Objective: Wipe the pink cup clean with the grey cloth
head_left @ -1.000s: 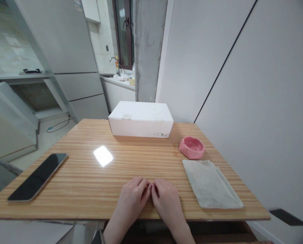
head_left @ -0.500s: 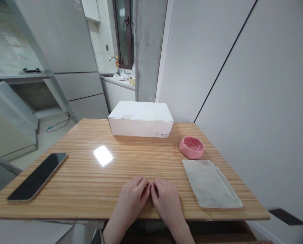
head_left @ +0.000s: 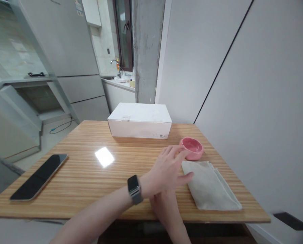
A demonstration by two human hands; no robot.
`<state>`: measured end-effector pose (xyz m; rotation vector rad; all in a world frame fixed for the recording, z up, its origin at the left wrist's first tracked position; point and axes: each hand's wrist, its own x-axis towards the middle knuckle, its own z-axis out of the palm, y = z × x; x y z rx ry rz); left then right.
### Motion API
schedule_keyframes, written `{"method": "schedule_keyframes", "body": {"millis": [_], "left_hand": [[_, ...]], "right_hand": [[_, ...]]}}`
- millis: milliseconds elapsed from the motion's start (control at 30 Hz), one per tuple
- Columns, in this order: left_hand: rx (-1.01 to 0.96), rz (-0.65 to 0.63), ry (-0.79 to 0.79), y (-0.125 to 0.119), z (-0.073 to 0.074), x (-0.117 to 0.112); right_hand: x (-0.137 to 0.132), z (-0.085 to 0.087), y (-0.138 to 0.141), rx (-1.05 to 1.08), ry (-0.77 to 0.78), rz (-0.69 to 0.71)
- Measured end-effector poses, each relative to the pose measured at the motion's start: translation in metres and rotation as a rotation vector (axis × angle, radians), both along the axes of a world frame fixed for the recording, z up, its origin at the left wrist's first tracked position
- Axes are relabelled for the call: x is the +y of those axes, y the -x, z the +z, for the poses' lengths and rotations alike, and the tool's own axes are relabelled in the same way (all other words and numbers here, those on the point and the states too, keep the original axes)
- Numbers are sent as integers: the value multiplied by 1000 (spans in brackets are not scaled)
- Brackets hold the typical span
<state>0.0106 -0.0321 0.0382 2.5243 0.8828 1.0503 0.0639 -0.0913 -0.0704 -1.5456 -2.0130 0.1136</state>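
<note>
My left hand [head_left: 169, 166], with a dark smartwatch [head_left: 134, 189] on its wrist, stretches across to the right over my right hand. Its fingers and thumb are apart with nothing between them. The fingertips overlap the left rim of a pink faceted bowl, like an ashtray [head_left: 195, 155]; whether they touch it I cannot tell. Just below the thumb lies a folded pale grey cloth [head_left: 212, 188]. My right hand [head_left: 165, 203] rests near the table's front edge, its fingers mostly hidden behind the left hand.
A white cardboard box [head_left: 140, 128] stands at the back of the striped wooden table [head_left: 85, 183]. On the left lies a black smartphone [head_left: 39, 178]. A white wall [head_left: 255, 112] runs along the right side, and kitchen cabinets are beyond the table.
My left hand has left its place beside the right hand and moved right and forward to the pink ashtray, its fingers spreading. The right hand stays near the front edge.
</note>
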Motion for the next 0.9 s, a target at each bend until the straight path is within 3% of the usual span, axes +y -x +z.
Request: {"method": "schedule_keyframes", "body": {"millis": [100, 200, 333, 467, 567, 667, 800, 900], "left_hand": [[-22, 1, 89, -45, -16, 42], [-26, 110, 274, -84, -39, 72], [-66, 239, 377, -112, -55, 84], [-77, 282, 406, -115, -54, 84], [-121, 277, 442, -102, -48, 82], [-205, 243, 437, -72, -42, 80], [-277, 211, 416, -9, -34, 72], [-303, 273, 410, 44, -27, 62]], "right_hand": [[-1, 7, 1, 8, 36, 5], [-2, 15, 1, 17, 68, 16], [-1, 16, -1, -15, 111, -45], [0, 15, -3, -22, 112, -62], [0, 17, -4, 6, 101, -27], [0, 16, -3, 22, 83, -7], [0, 12, -2, 25, 38, -5], [0, 12, 0, 44, 28, 2]]}}
